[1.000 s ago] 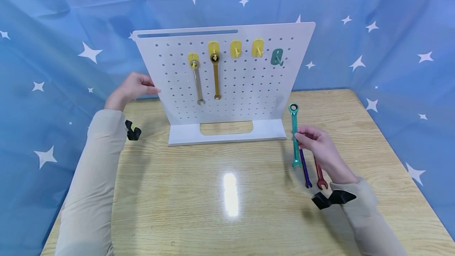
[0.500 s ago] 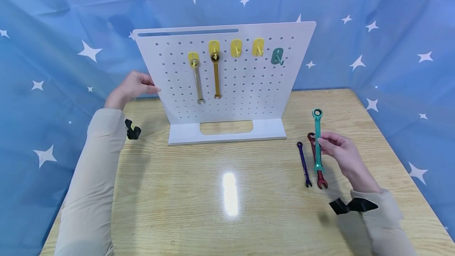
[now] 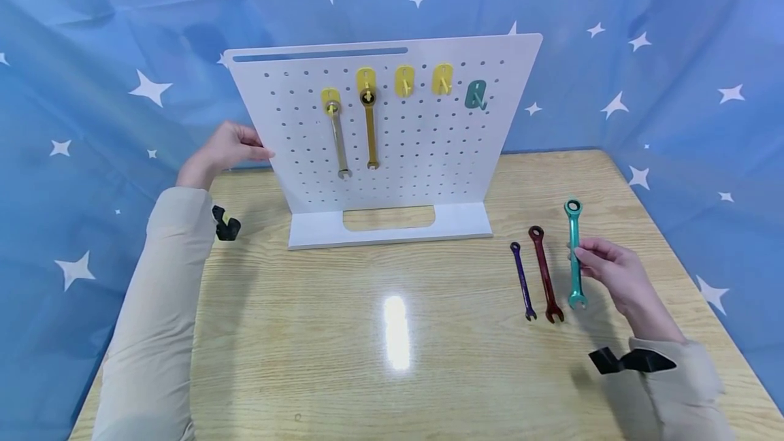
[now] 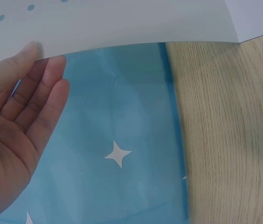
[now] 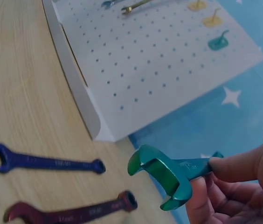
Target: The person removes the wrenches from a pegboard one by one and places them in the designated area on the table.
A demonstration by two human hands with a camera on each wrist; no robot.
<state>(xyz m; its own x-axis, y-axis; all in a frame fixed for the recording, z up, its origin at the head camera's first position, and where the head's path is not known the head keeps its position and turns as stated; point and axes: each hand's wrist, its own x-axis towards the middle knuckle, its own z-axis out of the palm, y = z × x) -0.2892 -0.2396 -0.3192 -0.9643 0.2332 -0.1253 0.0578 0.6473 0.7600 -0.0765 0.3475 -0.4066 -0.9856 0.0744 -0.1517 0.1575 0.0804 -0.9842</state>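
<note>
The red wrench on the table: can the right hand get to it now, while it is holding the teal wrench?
Probably yes. The red wrench lies flat on the table, just left of the right hand, with nothing between. But that hand pinches the teal wrench, so its fingers are occupied.

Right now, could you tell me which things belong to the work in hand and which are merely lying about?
In hand: teal wrench in the right hand; pegboard touched by the left hand.
Lying about: purple wrench, red wrench.

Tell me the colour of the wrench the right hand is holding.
The wrench pinched by the right hand is teal green, clearest in the head view.
</note>
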